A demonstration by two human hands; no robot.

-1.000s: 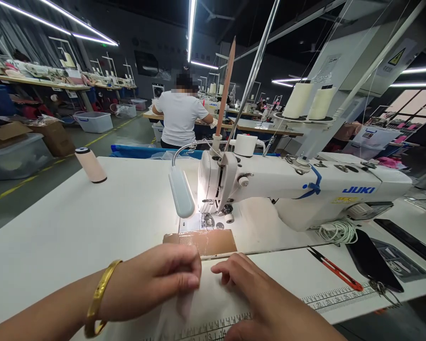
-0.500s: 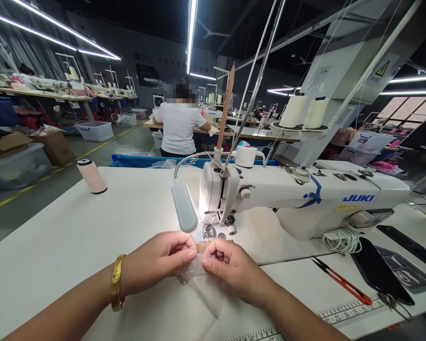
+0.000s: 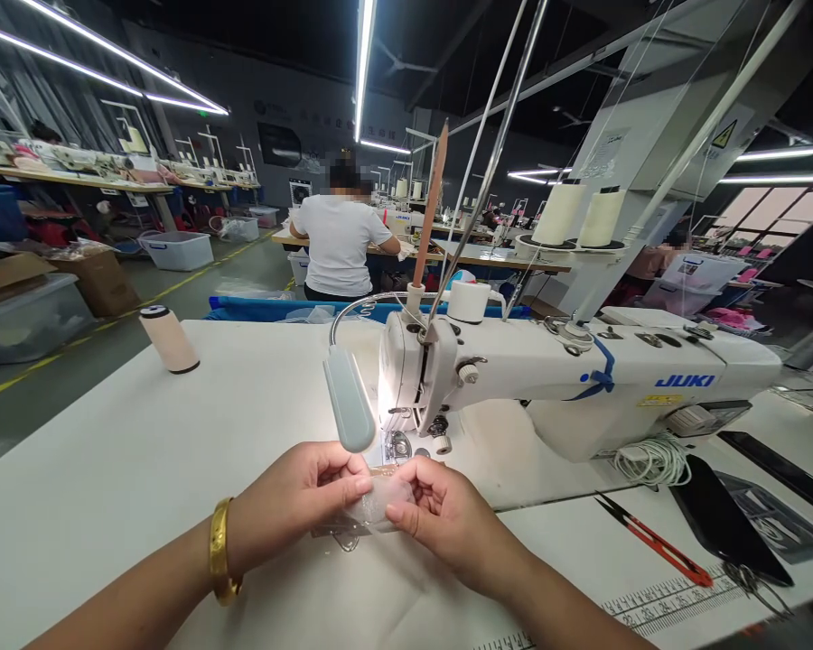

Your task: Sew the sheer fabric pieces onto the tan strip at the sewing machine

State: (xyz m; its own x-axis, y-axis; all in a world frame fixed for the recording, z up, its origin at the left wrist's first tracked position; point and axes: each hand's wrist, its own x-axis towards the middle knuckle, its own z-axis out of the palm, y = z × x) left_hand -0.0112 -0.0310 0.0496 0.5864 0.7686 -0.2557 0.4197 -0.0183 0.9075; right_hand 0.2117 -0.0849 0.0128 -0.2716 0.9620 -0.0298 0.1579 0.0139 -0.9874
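Observation:
Between my hands is a small piece of sheer whitish material (image 3: 378, 504), pinched at both sides. My left hand (image 3: 304, 487), with a gold bangle at the wrist, is closed on its left edge. My right hand (image 3: 447, 515) grips its right side between thumb and fingers. Something clear and shiny with a curved metal-like part (image 3: 345, 541) shows beneath the left fingers; what it is I cannot make out. A brownish strip lies just behind the fingertips. Directly beyond them is the presser foot area (image 3: 399, 446) of the white sewing machine (image 3: 515, 361), lit by a grey lamp (image 3: 349, 402).
A peach thread spool (image 3: 169, 339) stands on the white table (image 3: 95, 433) at left. Right of my hands lie red-handled tweezers (image 3: 664, 546), a black phone-like object (image 3: 728, 519), coiled pale cord (image 3: 652, 460) and a printed ruler (image 3: 650, 600). A person in white (image 3: 341, 239) sits ahead.
The sheer material now looks bunched and wider between my fingers, and the curved metal-like part beneath shows more clearly. My left hand has shifted slightly left.

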